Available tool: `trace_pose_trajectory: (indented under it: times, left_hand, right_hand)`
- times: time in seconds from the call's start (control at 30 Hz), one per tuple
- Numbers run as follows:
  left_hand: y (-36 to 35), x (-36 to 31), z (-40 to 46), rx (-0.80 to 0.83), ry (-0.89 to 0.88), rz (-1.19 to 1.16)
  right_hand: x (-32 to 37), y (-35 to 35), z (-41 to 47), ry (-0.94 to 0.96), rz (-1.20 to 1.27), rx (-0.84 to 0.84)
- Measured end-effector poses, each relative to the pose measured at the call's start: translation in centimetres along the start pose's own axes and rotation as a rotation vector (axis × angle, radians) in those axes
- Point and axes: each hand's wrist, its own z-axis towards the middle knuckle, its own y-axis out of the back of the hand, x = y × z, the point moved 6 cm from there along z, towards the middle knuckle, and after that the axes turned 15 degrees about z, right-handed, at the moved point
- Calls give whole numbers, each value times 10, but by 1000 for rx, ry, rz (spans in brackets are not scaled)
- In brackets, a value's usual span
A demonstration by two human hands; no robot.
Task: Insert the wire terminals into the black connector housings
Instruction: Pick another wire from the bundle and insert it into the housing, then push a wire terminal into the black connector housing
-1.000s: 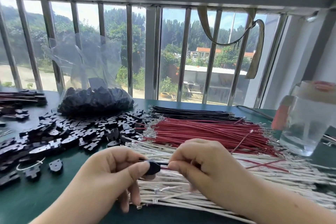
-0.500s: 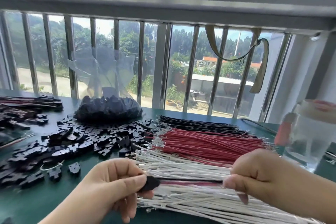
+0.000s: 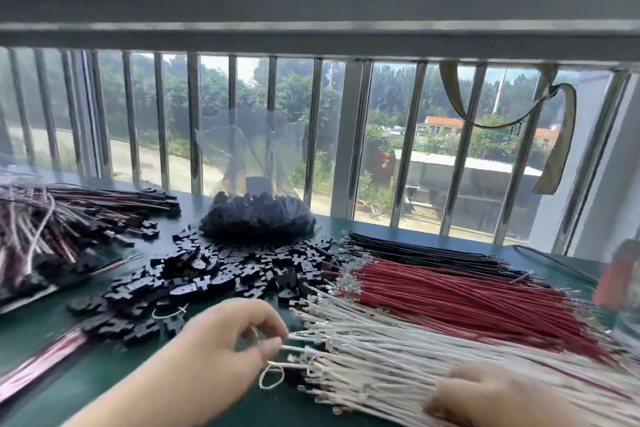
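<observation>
No writing is legible. Left hand (image 3: 228,343) pinches a white wire (image 3: 313,336) lower centre; right hand (image 3: 491,395) rests relaxed on white wires.

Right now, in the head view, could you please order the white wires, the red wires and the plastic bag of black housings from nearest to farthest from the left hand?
1. White wires: touching the left hand, just right of its fingertips.
2. Red wires: farther right, behind the white ones.
3. Plastic bag: at the back, by the window bars.
</observation>
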Motion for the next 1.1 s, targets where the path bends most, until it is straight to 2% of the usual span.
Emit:
trace_pose_trajectory:
  times: [0.03,0.07,0.17,0.23,0.27,0.37,0.47,0.53,0.6,0.7,0.77,0.83,0.9,1.03,1.1]
  left_hand:
    - [5,12,6,-90,67,169]
    - [2,27,7,-98,125,313]
    - [-6,61,13,5,309,751]
    - [-1,66,23,-2,487,826]
    - [1,65,29,-36,516,859]
    - [0,58,29,-129,418,878]
    - [3,41,28,-272,247,762]
    - [2,29,27,-346,100,464]
    - [10,10,19,-403,34,98]
    - [8,-21,13,-349,-40,-242]
    - [-1,-34,11,-297,-65,-327]
    - [-8,-43,11,-278,-77,-313]
    - [-17,-47,12,-242,-83,-330]
    - [-32,-52,10,-134,-100,-452]
    - [-37,-55,8,-106,-107,-487]
  right_hand:
    - [11,2,3,4,-117,-26]
    - [10,-1,3,-8,-178,-64]
    - [24,-2,-2,14,-337,-211]
    - [24,0,-3,-17,-350,-230]
    - [22,-4,-4,-24,-319,-225]
    - [24,-5,-1,-12,-243,-204]
    - [18,1,-3,-58,-37,-248]
    - [9,1,-5,-77,120,-279]
    - [6,5,-4,-69,236,-285]
    - [3,14,-4,-44,398,-304]
    - [2,28,-11,-95,396,-405]
    - [-5,40,-21,-177,237,-456]
    - [-6,55,-28,-166,86,-525]
    - [1,56,-31,-70,40,-409]
    - [0,52,-31,-81,72,-374]
